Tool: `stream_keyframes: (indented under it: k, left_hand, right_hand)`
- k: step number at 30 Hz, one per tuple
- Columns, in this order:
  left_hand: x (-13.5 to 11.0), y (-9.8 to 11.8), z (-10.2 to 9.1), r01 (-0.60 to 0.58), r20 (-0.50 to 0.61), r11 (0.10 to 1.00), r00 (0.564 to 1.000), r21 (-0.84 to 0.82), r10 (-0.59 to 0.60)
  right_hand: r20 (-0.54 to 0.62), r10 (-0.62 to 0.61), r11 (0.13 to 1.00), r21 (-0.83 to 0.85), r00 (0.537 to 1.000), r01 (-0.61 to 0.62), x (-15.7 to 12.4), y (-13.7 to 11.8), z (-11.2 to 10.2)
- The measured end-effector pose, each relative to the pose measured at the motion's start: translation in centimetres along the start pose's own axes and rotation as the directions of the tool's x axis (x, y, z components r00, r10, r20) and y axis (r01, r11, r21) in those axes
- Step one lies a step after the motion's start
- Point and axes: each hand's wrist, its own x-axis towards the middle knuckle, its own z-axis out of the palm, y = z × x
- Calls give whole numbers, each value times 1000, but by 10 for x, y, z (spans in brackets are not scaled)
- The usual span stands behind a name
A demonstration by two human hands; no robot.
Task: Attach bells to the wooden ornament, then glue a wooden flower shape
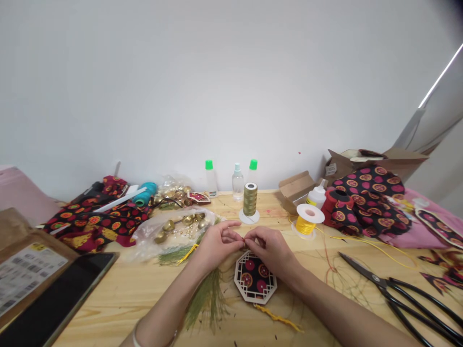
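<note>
My left hand (216, 246) and my right hand (270, 246) meet over the middle of the table, their fingertips pinched close together. What lies between the fingertips is too small to make out, perhaps a dark red bit of cord. Just below them lies an octagonal ornament (255, 277) with a pale lattice frame and black, flower-patterned fabric inside; its top edge is partly covered by my fingers. From its lower edge trails a braided yellow cord (278, 318). A green thread tassel (208, 301) spreads on the table beneath my left forearm.
Behind my hands stand an olive thread spool (250, 200) and a yellow cord spool (306, 225). Large black scissors (379, 282) lie at the right. A bag of brass bells (177, 229), patterned fabric (97, 217) and a dark tablet-like slab (61, 299) occupy the left.
</note>
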Motion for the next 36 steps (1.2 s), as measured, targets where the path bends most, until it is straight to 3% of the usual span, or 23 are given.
stream_keyframes:
  k: [15,36]
  left_hand:
    - [1,1,1,-16,-15,999,1000,33,16]
    - [-2,4,0,28,2,995,1000,-95,-28]
  right_hand:
    - [-3,-33,999,-24,999,33,0,-1,1]
    - [44,-102,995,4,994,102,0,2,-2]
